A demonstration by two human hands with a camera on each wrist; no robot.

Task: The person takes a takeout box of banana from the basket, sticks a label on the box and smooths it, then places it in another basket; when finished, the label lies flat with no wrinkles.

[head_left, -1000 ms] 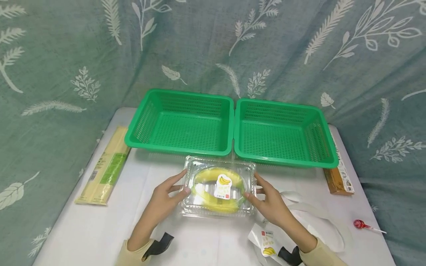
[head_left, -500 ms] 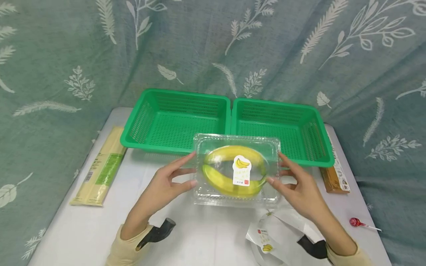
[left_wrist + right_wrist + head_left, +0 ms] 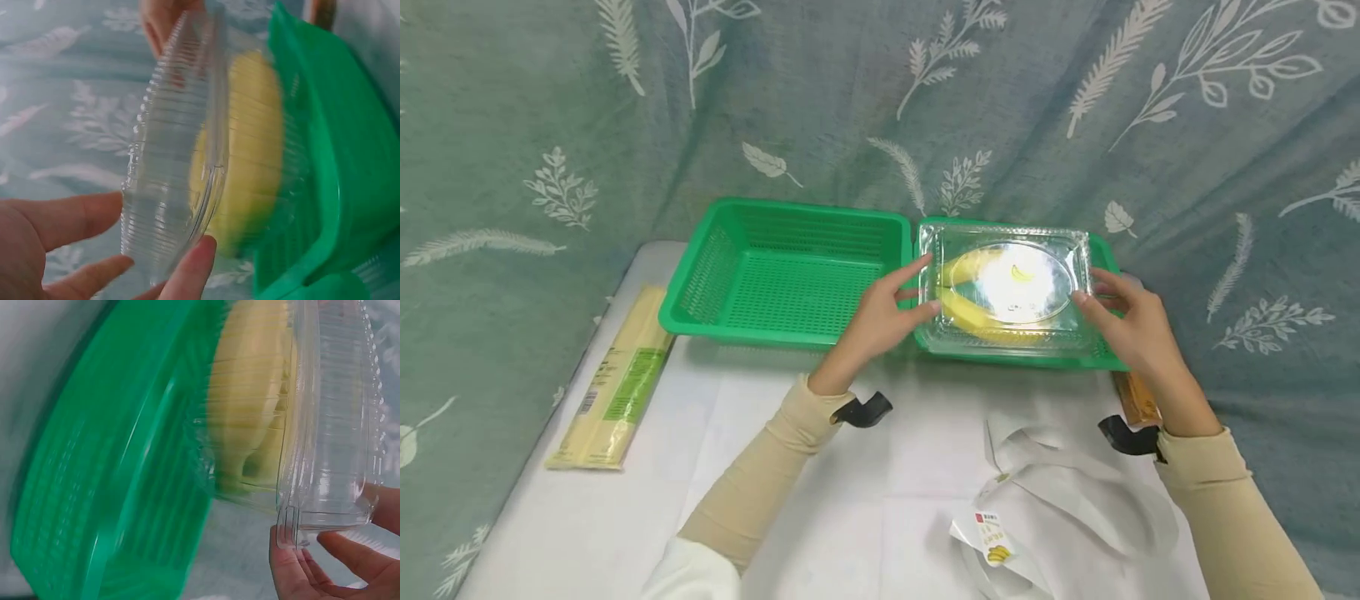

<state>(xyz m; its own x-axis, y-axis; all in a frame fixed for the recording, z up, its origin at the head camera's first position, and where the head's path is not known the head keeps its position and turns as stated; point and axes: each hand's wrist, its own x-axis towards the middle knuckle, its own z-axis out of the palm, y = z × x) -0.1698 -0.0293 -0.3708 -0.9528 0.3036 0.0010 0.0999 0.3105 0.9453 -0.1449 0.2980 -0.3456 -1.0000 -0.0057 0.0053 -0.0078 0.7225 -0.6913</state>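
Observation:
A clear plastic clamshell box with yellow bananas inside is held between both hands, above the right green basket. My left hand grips its left end, the fingers apart on the side wall and the thumb at the seam, as the left wrist view shows. At the opposite end, my right hand holds the box near its corner; the right wrist view has the fingers against the plastic rim. Glare covers much of the lid's sticker. The box hides most of the right basket's inside.
Beside the right basket stands a second green basket, with nothing seen in it. A pack of pale noodles lies at the table's left. A brown box shows partly behind the right arm. Crumpled plastic wrap lies in front.
Both hands have lifted the box of bananas off the table area and carried it forward and right, over the right basket. The lollipop at the right is now hidden by the arm.

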